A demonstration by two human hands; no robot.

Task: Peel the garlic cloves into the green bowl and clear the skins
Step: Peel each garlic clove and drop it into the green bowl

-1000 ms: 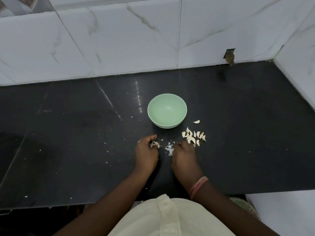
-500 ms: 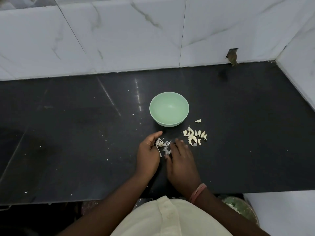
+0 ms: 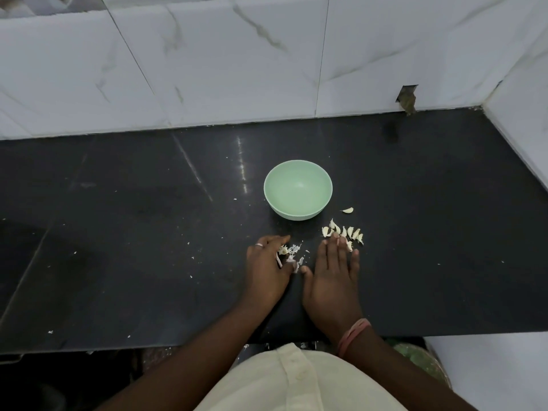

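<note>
Item, peeling barely begun: bowl (image 3: 298, 189) empty, my left hand (image 3: 268, 269) cupping skins (image 3: 292, 255), right hand (image 3: 333, 274) flat, fingers reaching cloves (image 3: 344, 232); next I'd pinch one clove.

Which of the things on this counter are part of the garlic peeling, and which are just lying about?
Part of the job: green bowl, garlic cloves, lone clove, skins, left hand, right hand.

Lying about: small white flecks on the black counter; notch in the wall tiles.

black countertop (image 3: 118, 232) | white marble-tiled wall (image 3: 207, 69) behind | notch in tile (image 3: 407, 97) at wall base, right
</note>
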